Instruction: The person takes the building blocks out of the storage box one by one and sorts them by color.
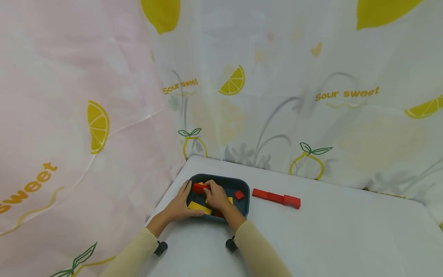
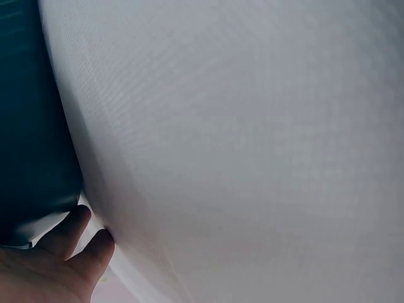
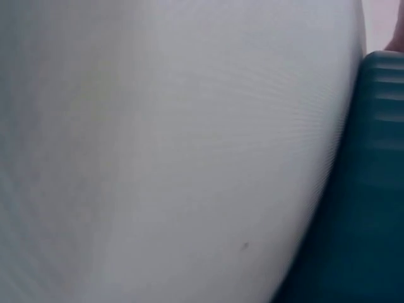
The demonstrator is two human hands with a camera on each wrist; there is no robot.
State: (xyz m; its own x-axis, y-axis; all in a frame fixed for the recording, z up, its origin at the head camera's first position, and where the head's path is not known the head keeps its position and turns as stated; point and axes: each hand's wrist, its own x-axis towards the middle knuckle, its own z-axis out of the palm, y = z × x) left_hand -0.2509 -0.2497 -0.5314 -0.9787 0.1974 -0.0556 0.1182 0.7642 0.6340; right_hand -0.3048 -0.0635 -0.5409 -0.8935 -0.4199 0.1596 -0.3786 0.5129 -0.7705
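A dark blue tray with rounded corners holds red and yellow blocks. My left hand spans the tray's left near corner, its thumb along the near rim and its fingers along the left side. In the left wrist view, the fingers of that hand lie fairly straight by the tray's outer wall. My right hand reaches over the near rim and pinches a red block inside the tray. A long yellow block lies by my left thumb, and a small red block sits on the right.
Right of the tray, several red blocks stand end to end in a row on the white tabletop. Lemon-printed cloth hangs behind and to the left. The right wrist view shows mostly tabletop and the tray's outer wall.
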